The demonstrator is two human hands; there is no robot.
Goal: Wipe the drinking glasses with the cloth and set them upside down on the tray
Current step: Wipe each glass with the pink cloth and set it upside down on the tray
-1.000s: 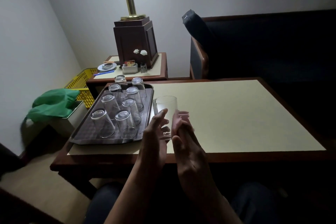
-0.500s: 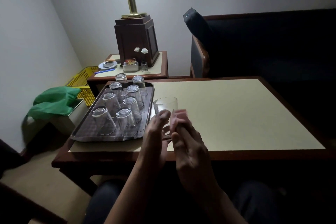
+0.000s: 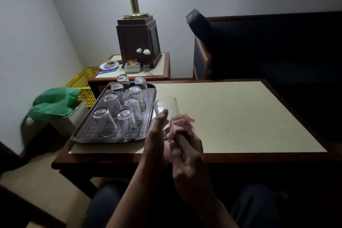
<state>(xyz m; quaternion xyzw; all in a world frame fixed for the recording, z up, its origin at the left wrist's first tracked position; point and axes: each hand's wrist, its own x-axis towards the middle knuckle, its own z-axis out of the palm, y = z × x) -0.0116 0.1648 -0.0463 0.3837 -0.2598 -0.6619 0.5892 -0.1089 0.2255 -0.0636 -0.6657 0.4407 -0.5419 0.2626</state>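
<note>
Drinking glass [image 3: 166, 106], one, clear, mouth up, held over the near edge of the counter [image 3: 231, 116], just right of the tray [image 3: 111, 139] and not yet on it. Left hand [image 3: 157, 132] grips the lower wall of the glass, fingers reaching up its side. Right hand [image 3: 187, 153] clutches the pink cloth [image 3: 180, 123] and presses it against the glass from the other side.

Change over the last second: more of the cloth now shows, bunched higher on the outside of the glass, while the glass has stayed upright in much the same place. Judged as wiping under way, with turning over and setting down yet to come.

Count:
- inverted glasses [image 3: 125, 116] on the tray: eight, in two rows of four
- glasses in hand: one, probably the ninth and last, as no other unwiped glass is seen
- cloths: one
- trays: one, dark, with free space at its near end
</note>
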